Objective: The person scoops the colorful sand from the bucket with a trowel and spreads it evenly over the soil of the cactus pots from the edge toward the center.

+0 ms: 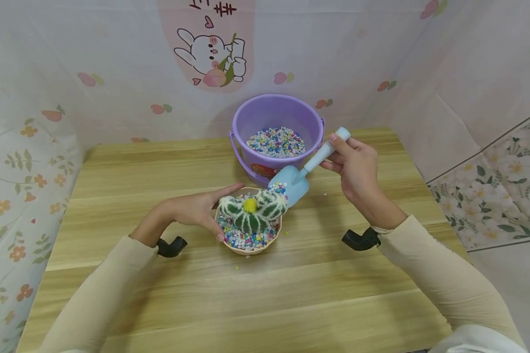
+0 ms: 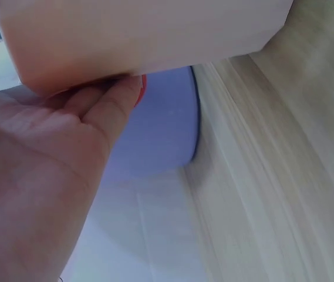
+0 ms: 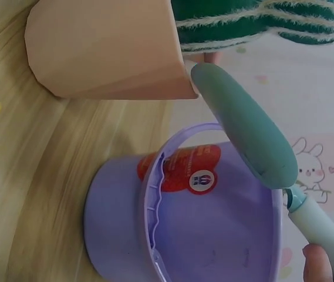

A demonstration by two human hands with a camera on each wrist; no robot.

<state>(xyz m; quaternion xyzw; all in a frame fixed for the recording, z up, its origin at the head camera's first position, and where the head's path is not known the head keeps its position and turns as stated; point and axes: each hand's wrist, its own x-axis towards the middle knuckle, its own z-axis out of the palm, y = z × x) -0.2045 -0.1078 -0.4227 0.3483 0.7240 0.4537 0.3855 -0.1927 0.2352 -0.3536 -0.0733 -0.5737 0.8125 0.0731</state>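
Note:
A peach flower pot full of multicoloured pebbles stands on the table, with a green-and-white fuzzy cactus topped in yellow. My left hand grips the pot's left side, thumb toward the front and fingers round the back. In my right hand is the pale handle of a light blue toy shovel. Some pebbles lie on its blade, which tilts at the pot's right rear rim. The right wrist view shows the blade's underside by the pot rim, the cactus beside it.
Behind the pot stands a purple bucket, partly filled with pebbles, its handle hanging down in front. A few stray pebbles lie on the wooden table. A printed cloth hangs along the table's back edge.

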